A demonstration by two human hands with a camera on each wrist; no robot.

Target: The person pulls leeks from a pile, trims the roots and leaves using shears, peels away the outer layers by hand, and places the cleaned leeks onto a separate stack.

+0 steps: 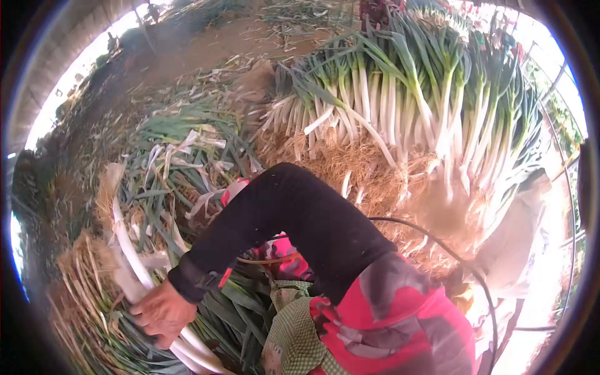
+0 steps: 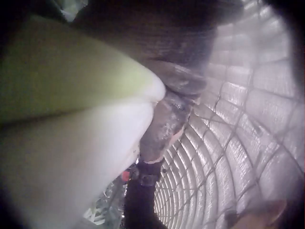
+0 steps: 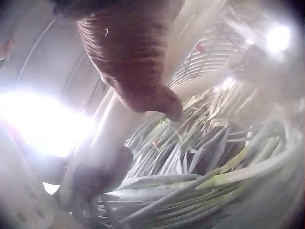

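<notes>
In the head view my right hand [image 1: 162, 312], at the end of a black sleeve, grips a few long white leek stalks [image 1: 130, 250] with roots at their upper end. The stalks run down past the hand to the lower edge. The right wrist view shows that hand [image 3: 136, 62] at the top, its thumb lying over a pale stalk [image 3: 109, 124]. Below it, a blurred darker hand [image 3: 105, 171] wraps the same stalk. My left hand [image 2: 147, 43] is dark in its wrist view, fingers round two thick leek stalks [image 2: 86, 124]; the head view does not show it.
A big bank of upright leeks [image 1: 387, 106] stands at the upper right, roots toward me. Loose leaves and trimmings [image 1: 181, 144] cover the ground on the left. More leeks [image 1: 87, 300] lie beside my right hand. A dark cable [image 1: 450, 250] curves past my right side.
</notes>
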